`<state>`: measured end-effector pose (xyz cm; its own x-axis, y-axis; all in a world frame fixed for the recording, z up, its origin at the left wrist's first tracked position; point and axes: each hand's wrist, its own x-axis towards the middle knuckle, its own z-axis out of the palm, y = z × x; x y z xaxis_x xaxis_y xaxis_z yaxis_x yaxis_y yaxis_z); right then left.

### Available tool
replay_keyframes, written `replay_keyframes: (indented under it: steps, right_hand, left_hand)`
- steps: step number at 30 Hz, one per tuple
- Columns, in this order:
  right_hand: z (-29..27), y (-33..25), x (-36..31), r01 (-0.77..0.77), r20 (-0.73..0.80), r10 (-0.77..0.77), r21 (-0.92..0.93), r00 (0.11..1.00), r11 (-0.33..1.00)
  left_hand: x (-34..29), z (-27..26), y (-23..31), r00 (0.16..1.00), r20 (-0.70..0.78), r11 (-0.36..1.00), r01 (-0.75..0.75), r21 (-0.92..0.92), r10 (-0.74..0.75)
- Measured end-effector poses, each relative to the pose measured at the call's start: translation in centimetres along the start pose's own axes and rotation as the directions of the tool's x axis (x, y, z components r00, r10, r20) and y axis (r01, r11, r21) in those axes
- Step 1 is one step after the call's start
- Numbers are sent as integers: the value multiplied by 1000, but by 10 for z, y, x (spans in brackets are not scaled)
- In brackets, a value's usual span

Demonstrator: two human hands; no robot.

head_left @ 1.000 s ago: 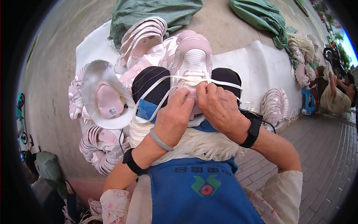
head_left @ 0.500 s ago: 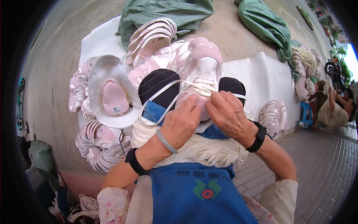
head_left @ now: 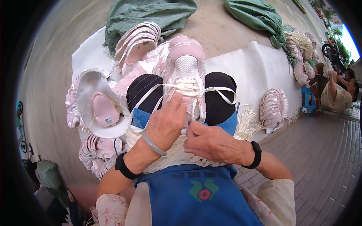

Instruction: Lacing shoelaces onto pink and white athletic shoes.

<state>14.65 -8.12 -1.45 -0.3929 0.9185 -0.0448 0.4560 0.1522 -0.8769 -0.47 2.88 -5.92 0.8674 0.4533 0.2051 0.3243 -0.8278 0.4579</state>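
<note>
there it is, the pink and white shoe (head_left: pixel 185 62), sitting between two dark knees (head_left: pixel 220 88) at twelve o'clock, toe pointing away and tongue toward the wearer. white laces (head_left: pixel 184 87) cross over it, with one loose loop swinging out to eleven o'clock of the left hand (head_left: pixel 167 122) and another over the knee toward two o'clock. that left hand is up on the shoe, fingers bent and close together at the tongue; whether lace is pinched under them, i cannot tell. and the right hand (head_left: pixel 215 142), at five o'clock of the shoe, is curled in narrow just beside the heel end, a strand of lace running down near its knuckles; whether it grips that strand, i cannot tell. black bands (head_left: pixel 256 154) on both wrists, a pale bangle (head_left: pixel 153 145) on the left one! down at six o'clock, a thick bundle of white strands (head_left: pixel 166 156) lies across the lap above a blue apron (head_left: pixel 181 188). over at nine, a white bowl (head_left: pixel 87 109) carries a pink piece (head_left: pixel 103 107); at eleven, stacked shoe parts (head_left: pixel 141 39) fan out by a green sack (head_left: pixel 151 17); at three, another fanned stack (head_left: pixel 273 107) rests on the white sheet (head_left: pixel 245 71).
</note>
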Motion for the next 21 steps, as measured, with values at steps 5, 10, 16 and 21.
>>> replay_keyframes:
  steps: [5, 10, 16, 21]
  right_hand:
    - [6, 14, -10, -46, -172, 43, -16, 984, 999]
    - [-8, 21, -20, -76, -219, 78, 19, 973, 997]
    - [-25, 21, -21, -221, -354, 212, 14, 911, 975]
    - [-24, 28, -13, -203, -465, 195, 33, 864, 979]
  left_hand:
    - [4, -7, -6, 1000, 0, 979, 6, -202, -6]
    - [-15, -20, 10, 987, 158, 946, 70, -317, -21]
    - [-6, -35, 9, 998, 18, 963, 70, -262, -67]
    - [3, -25, 16, 995, -65, 901, 36, -433, -70]
